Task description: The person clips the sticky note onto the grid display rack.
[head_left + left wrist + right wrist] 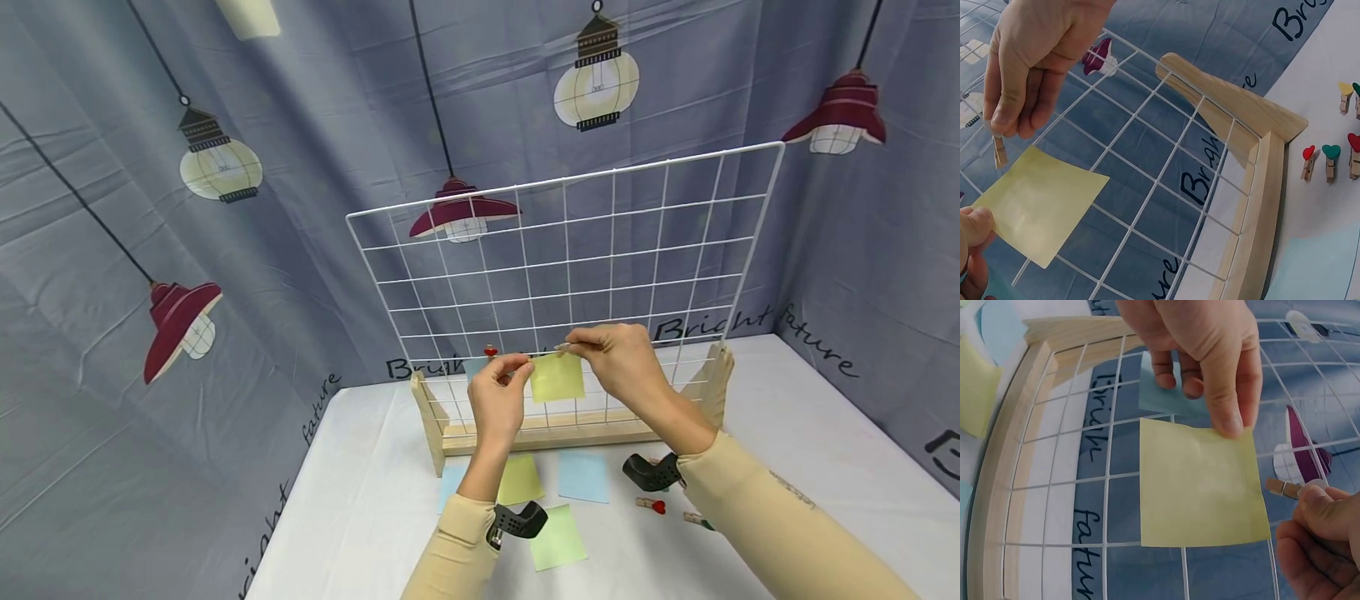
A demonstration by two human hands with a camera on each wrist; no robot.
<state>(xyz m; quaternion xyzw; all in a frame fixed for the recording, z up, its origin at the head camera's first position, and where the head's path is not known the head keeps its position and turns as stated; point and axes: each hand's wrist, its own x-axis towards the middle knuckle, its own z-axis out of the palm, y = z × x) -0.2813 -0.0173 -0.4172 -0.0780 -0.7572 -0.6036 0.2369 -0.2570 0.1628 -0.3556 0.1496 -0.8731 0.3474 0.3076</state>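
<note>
Beige-sleeved right hand [618,362] pinches a wooden clothespin [1276,486] just by one top corner of the yellow note [557,379], left hand [498,404] pinching the other, before the white grid [613,172]; best keep the note flat while clipping.

Held note [557,377]: plain yellow on my feed
Held clip [1283,487]: light wood
Wire grid [567,261]: white squares
Backdrop [315,92]: grey-blue; I see maroon-and-cream lamps [180,321], black lettering [1196,181]
Table [375,450]: white
Lowest note [558,537], 6 o'clock from held note: pale green
Clip heart [659,507], 5 o'clock: red
</note>
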